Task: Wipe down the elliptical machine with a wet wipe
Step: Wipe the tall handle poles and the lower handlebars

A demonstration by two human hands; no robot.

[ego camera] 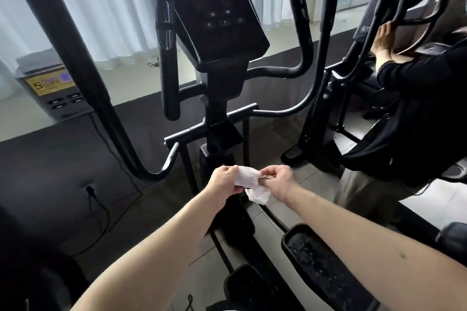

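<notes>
Daylight comes through the white curtains (101,7) on the far side, which are bright and almost washed out. Against them the black machine (214,98) is backlit, and its console (217,7) is dark with little detail. The glossy floor (417,199) reflects pale light at the right. Straight bars bend near the edges. The picture is a little soft, mostly in the corners.

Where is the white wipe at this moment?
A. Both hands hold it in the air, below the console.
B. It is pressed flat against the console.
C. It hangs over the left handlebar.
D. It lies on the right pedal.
A: the left hand grips one end of the wet wipe and the right hand pinches the other, well below the console and apart from it.
</notes>
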